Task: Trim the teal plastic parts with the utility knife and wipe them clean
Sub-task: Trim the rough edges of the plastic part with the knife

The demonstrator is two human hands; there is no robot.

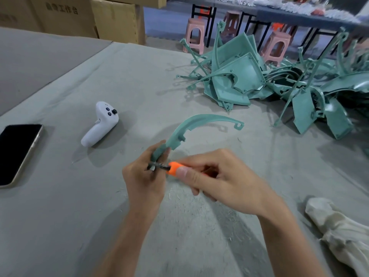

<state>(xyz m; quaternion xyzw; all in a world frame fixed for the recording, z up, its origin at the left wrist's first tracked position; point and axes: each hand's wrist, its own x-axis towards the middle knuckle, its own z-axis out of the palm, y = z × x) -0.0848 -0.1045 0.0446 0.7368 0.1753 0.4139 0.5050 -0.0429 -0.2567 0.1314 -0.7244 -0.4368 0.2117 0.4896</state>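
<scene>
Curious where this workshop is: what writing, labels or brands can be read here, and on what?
"工作台" on the cardboard box; the two characters before it are too blurred to read.
Tiny marks on the white controller: too small to read.
No other text shows.

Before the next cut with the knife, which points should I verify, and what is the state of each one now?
1. Left hand grips the curved teal part at its near end: ok.
2. Right hand holds the utility knife by its orange handle: ok.
3. Blade clear of the left hand: cannot tell, it is blurred and very close.
4. Cloth for wiping lies ready at the right: ok.
5. Phone and controller lie apart from the work: ok.
</scene>
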